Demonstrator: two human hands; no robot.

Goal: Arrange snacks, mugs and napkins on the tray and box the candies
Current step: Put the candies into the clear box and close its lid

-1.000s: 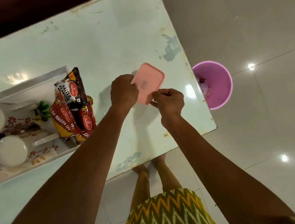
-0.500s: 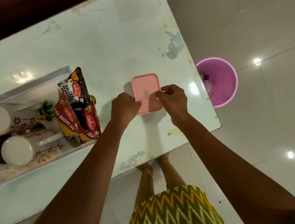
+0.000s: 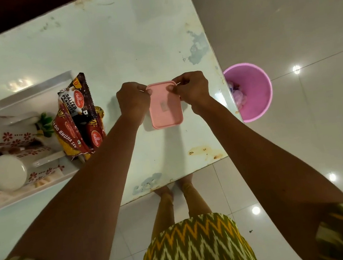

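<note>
Turned square, pink box (image 3: 164, 109) is pointing lengthwise away. Left hand (image 3: 133, 101) and right hand (image 3: 194, 91) are pinching its far corners.

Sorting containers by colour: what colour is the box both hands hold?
Pale pink; the box shows best in the head view.
</note>
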